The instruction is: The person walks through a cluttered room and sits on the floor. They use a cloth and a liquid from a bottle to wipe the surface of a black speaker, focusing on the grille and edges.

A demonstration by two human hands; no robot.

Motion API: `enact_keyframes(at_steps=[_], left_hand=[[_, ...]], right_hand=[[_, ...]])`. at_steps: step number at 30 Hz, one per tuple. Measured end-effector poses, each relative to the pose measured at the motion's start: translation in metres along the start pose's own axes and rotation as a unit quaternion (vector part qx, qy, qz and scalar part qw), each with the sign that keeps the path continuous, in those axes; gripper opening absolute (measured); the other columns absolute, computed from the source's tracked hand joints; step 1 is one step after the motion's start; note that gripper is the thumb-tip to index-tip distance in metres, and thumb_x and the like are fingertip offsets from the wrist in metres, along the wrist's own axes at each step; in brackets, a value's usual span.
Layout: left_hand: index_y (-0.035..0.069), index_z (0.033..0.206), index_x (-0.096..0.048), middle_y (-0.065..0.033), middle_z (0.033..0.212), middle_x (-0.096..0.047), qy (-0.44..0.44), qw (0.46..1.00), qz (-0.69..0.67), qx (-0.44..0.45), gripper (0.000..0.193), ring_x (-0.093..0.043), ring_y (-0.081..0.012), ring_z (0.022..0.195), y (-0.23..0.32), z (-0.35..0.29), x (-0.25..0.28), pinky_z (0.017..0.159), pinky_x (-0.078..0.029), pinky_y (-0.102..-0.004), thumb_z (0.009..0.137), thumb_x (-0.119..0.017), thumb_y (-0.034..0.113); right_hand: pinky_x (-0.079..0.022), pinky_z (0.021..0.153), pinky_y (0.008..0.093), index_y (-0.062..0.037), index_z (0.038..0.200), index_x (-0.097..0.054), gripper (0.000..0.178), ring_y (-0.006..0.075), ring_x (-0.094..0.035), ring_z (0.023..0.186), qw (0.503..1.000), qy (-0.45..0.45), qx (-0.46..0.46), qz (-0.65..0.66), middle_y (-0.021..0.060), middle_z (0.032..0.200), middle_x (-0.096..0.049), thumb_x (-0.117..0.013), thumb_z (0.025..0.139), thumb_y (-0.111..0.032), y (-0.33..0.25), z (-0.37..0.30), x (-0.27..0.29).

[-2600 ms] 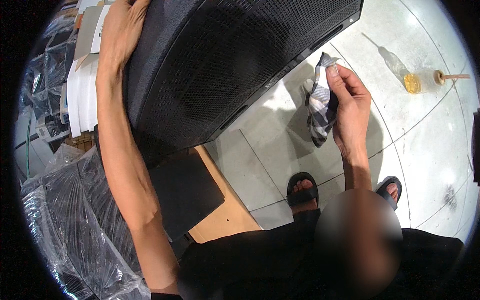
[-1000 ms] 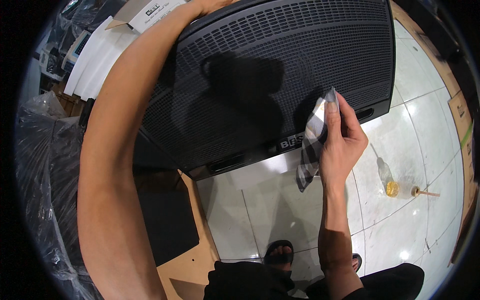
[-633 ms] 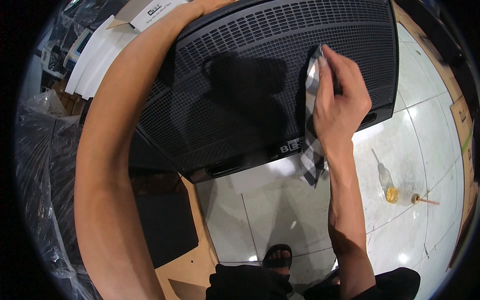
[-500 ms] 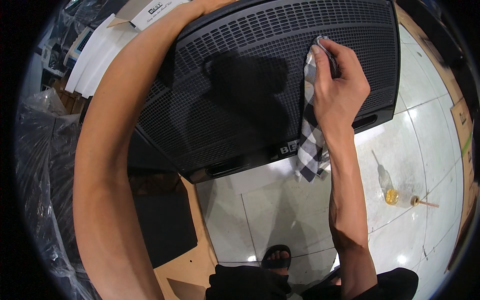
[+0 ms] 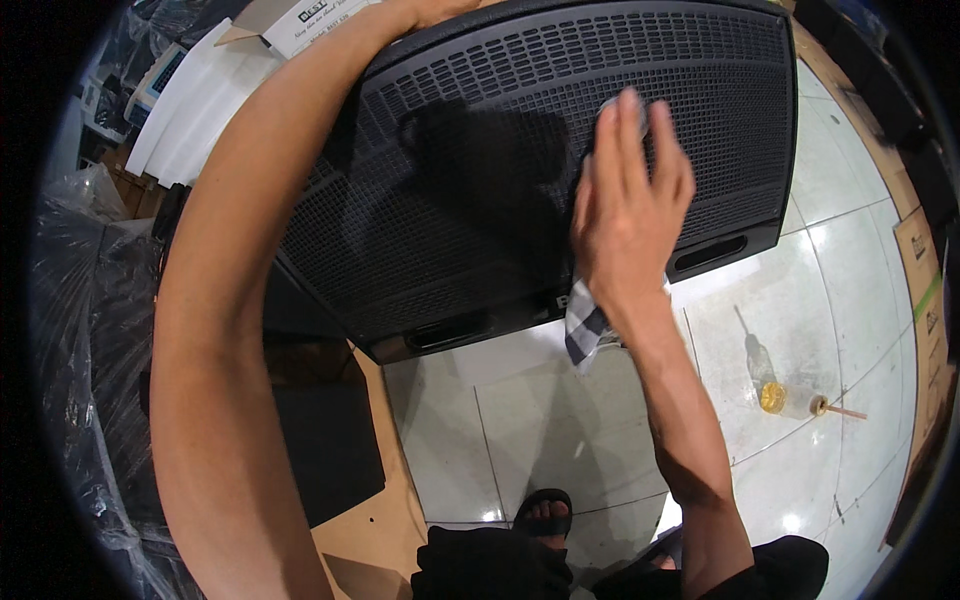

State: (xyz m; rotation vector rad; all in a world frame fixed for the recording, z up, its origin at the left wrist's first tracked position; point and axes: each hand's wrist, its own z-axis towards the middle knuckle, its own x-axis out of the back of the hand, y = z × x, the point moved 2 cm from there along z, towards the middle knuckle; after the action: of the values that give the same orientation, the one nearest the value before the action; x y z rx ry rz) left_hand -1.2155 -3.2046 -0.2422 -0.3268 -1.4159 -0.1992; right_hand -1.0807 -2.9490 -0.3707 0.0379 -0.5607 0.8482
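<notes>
A large black speaker (image 5: pixel 480 250) with a perforated grille fills the upper middle, its face tilted up toward me. My right hand (image 5: pixel 632 205) holds a black-and-white checked cloth (image 5: pixel 585 335) against the grille, its fingers stretched out and slightly blurred. Most of the cloth is hidden under the palm; one end hangs past the speaker's lower edge, and a bit shows at the fingertips. At the speaker's far top edge rests my left hand (image 5: pixel 435 10), cut off by the frame, with its fingers hidden.
On the tiled floor (image 5: pixel 430 430) to the right lies a clear bottle (image 5: pixel 795 400) with yellow liquid and a stick in its neck. Clear plastic wrap (image 5: pixel 90 330) covers goods at the left. Cardboard boxes (image 5: pixel 915 260) line the right side. My sandalled foot (image 5: pixel 547 510) is below.
My right hand has shifted left and a little down over the grille with the cloth. Its pinching fingers have straightened out. The left arm stays nearly in place.
</notes>
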Motion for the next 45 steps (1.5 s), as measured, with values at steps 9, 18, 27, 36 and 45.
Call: enact_keyframes(at_steps=[9,18,27,36,45], left_hand=[[0.001,0.120,-0.064,-0.0279,0.113,-0.065,-0.002,0.997,-0.029,-0.066,0.054,-0.063,-0.0422,0.105,0.004,-0.006,0.008,0.093,-0.048,-0.0449,0.100,-0.045,0.047],[0.004,0.118,-0.065,-0.0274,0.109,-0.066,-0.002,0.989,-0.022,-0.143,0.047,-0.063,-0.0431,0.100,0.000,-0.002,0.000,0.088,-0.050,-0.0475,0.097,-0.048,0.043],[0.003,0.117,-0.065,-0.0269,0.108,-0.067,0.005,0.995,0.006,-0.101,0.049,-0.064,-0.0424,0.100,-0.008,0.001,-0.014,0.087,-0.050,-0.0453,0.096,-0.050,0.044],[0.003,0.118,-0.064,-0.0275,0.108,-0.066,0.007,0.997,0.010,-0.076,0.046,-0.063,-0.0430,0.100,0.001,-0.005,-0.003,0.087,-0.050,-0.0456,0.093,-0.055,0.041],[0.006,0.114,-0.068,-0.0264,0.103,-0.068,-0.034,0.999,0.020,0.038,0.049,-0.065,-0.0425,0.095,0.023,-0.004,0.008,0.084,-0.051,-0.0461,0.097,-0.049,0.048]], right_hand=[[-0.014,0.117,0.0592,0.0020,0.142,-0.045,0.054,0.0403,-0.022,0.147,0.994,-0.077,-0.053,-0.048,0.0190,0.153,-0.038,-0.053,0.097,-0.027,-0.013,0.010,0.007],[-0.007,0.116,0.0640,0.0057,0.145,-0.039,0.059,0.0441,-0.016,0.147,0.994,-0.103,-0.044,-0.009,0.0225,0.154,-0.034,-0.051,0.098,-0.028,-0.012,0.007,0.010],[-0.010,0.115,0.0635,0.0069,0.145,-0.039,0.057,0.0443,-0.017,0.147,0.989,-0.130,-0.063,-0.019,0.0232,0.154,-0.033,-0.044,0.101,-0.028,-0.012,0.002,0.015],[-0.007,0.116,0.0635,0.0028,0.146,-0.039,0.055,0.0456,-0.015,0.147,0.985,-0.159,-0.065,0.011,0.0189,0.155,-0.034,-0.043,0.101,-0.029,-0.024,-0.009,0.019],[-0.004,0.116,0.0640,0.0028,0.148,-0.034,0.058,0.0461,-0.014,0.147,0.982,-0.154,-0.082,0.069,0.0195,0.157,-0.029,-0.044,0.100,-0.027,-0.024,-0.011,0.021]])
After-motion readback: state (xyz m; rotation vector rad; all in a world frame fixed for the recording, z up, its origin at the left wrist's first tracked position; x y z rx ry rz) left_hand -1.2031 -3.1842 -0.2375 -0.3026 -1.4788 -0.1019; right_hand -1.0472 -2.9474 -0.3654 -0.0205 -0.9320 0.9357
